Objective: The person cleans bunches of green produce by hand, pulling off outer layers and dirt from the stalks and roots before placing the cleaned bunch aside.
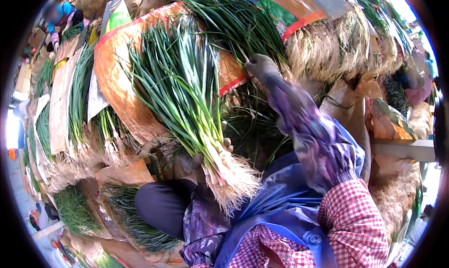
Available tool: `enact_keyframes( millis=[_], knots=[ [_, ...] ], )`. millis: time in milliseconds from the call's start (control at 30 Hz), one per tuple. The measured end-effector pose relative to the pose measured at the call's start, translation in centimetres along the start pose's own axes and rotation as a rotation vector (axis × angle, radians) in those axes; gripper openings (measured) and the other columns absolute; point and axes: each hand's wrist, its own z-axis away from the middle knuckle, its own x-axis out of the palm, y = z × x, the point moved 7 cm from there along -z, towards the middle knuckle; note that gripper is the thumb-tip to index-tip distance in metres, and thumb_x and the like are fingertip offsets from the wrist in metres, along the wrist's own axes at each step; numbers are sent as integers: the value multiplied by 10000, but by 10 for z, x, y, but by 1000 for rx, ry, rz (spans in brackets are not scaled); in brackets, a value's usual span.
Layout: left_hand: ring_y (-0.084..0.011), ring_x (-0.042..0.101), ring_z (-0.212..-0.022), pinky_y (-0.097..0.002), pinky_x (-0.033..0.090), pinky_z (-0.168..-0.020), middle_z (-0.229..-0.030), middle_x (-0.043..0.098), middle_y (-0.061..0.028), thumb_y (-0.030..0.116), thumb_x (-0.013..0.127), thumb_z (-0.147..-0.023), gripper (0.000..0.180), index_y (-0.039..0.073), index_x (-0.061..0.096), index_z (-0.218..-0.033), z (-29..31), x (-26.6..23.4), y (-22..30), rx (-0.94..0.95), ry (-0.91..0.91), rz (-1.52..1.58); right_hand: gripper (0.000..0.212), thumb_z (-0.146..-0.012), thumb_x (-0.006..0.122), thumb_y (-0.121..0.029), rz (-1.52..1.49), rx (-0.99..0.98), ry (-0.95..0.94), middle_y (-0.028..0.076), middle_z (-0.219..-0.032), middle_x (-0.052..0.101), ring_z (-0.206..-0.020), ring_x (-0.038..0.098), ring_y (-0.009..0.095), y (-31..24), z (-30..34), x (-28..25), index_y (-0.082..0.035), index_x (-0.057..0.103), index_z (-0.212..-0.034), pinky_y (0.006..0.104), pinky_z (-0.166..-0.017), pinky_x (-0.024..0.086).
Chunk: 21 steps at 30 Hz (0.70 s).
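A large bunch of green onions (199, 104) stands out in front of me, its leaves fanned toward the far left and its pale, hairy roots pointing at my lap. My left hand (198, 160) is closed around the lower stems; the bunch hides most of the palm, and fingertips show on the right side. Farther off, my gloved right hand (260, 66) is closed beside a pile of green onions (234, 22), with a pale stalk showing at its fingertips. An orange woven sack sheet (117, 76) with a red edge lies under the bunch's leaves.
Wrapped rows of green onions (80, 90) line the left, and a thick row of roots (327, 46) lies at far right. Loose green leaves (255, 123) are between my arms. A metal bar (404, 150) is at right. Another person (63, 18) sits far left.
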Motion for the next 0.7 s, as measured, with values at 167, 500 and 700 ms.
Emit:
enact_keyframes(
  millis=[167,500,700],
  knots=[
    [-319,556,-969,-420,499,-804,-1112,522,-231,313,661,-774,750,-44,301,-1326,-13,-3,-12,-64,-27,-7,282,-767,689,-270,-166,-420,-9,127,-718,600,-665,609,189,-39,140,-29,-36,616,-906,316,-585,493],
    [-301,597,-910,-394,515,-795,-1059,574,-206,317,638,-791,719,-98,328,-1291,-14,1,-16,-73,24,-151,793,-685,683,-550,247,-402,-289,122,-1109,594,-894,626,284,-56,177,4,-146,399,-1306,387,-719,493],
    [-338,574,-943,-434,505,-798,-1062,551,-242,323,625,-781,701,-79,342,-1281,-3,-11,-22,-95,94,-20,450,-747,600,-301,361,-709,-311,113,-946,589,-845,616,292,-48,172,35,-91,493,-1131,411,-712,484]
  ],
)
